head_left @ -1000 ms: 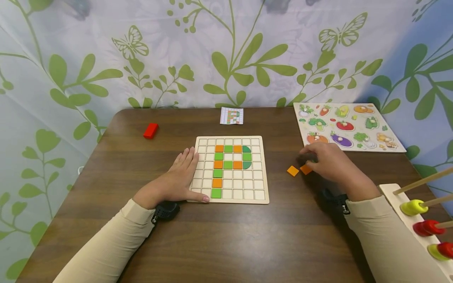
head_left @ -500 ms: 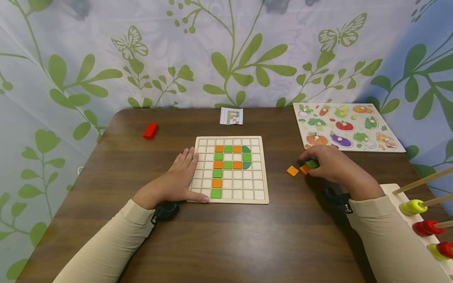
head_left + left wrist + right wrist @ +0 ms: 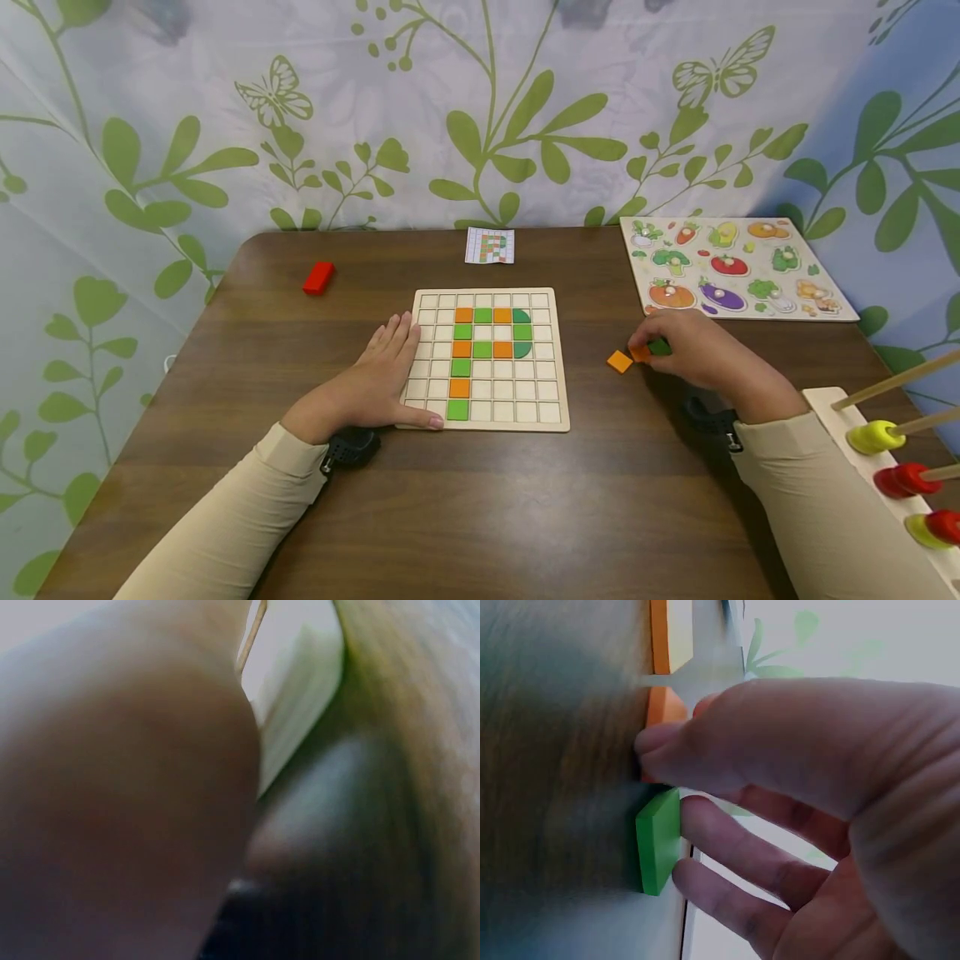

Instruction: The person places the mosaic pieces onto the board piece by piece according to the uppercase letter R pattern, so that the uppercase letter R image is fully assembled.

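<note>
A wooden grid board [image 3: 525, 412] lies mid-table, with orange and green tiles set in a P-like shape. My left hand [image 3: 375, 379] rests spread over its left edge, the thumb along the near corner. To the board's right, my right hand [image 3: 693, 350] pinches an orange tile [image 3: 639, 353] between thumb and forefinger. A green tile [image 3: 658, 844] lies beside it, touched by the other fingertips in the right wrist view. Another orange tile [image 3: 619, 362] lies just left of the pinched one. Blurred skin fills much of the left wrist view.
A printed pattern card [image 3: 491, 246] lies behind the board. A vegetable peg puzzle [image 3: 757, 287] stands at the back right. Along the right edge is a wooden bead stand [image 3: 828, 404]. A red block [image 3: 318, 278] lies at the back left of the brown table [image 3: 480, 517].
My right hand has shifted slightly left, and its fingers have closed on the middle orange tile, which has moved a little. The left hand and board have stayed put.
</note>
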`<state>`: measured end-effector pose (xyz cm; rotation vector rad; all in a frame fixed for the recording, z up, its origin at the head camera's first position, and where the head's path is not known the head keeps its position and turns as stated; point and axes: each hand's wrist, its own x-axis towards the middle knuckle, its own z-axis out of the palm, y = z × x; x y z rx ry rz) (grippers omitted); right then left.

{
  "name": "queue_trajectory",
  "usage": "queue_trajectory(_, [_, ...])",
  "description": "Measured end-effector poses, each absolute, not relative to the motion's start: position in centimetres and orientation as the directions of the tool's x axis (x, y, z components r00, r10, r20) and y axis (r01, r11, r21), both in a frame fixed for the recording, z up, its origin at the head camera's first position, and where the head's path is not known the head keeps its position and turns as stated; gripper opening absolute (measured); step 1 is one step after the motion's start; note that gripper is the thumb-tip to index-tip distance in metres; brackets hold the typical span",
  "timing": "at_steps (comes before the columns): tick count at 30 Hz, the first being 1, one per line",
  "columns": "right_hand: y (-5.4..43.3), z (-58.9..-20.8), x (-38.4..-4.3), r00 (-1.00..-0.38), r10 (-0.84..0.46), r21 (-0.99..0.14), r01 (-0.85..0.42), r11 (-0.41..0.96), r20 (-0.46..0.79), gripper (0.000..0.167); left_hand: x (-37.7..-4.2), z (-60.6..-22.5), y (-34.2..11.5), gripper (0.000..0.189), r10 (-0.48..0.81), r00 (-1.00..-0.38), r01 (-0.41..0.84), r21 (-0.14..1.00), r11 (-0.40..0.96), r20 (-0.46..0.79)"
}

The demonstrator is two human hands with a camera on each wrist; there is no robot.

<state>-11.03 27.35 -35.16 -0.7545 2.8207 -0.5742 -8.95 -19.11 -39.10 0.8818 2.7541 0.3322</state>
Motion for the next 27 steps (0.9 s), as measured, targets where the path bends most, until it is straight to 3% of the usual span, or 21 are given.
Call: queue_trajectory(27, [26.2, -35.1, -10.8, -0.880, -0.470, -0.434, -0.449, 0.781, 0.066, 0.019, -8.9, -39.0, -19.0, 0.144, 0.587, -0.794, 0.532, 0.286, 0.797, -0.159])
